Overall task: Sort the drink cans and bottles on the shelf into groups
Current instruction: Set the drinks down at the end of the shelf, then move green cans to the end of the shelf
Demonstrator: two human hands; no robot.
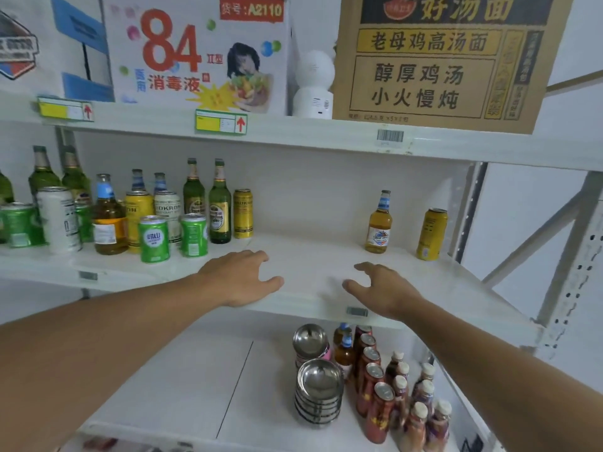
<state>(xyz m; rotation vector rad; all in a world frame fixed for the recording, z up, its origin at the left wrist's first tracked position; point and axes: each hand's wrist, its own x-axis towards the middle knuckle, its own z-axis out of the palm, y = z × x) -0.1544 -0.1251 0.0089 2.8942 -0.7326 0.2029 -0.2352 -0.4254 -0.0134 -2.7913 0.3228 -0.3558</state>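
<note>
Both hands, left hand (243, 277) and right hand (380, 290), hover spread and empty over the shelf (310, 256); reaching into the crowded cans (153, 238) could topple neighbouring bottles (219, 203).

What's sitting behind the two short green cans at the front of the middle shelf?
Behind the two short green cans stand a yellow can and a white can, with two blue-necked bottles behind those. The bottles' lower halves are covered, so their labels cannot be read.

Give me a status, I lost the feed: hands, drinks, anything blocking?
Left hand and right hand open, empty, over the middle shelf. Drinks mostly crowded left; amber bottle and yellow can apart at right. Nothing blocking.
</note>
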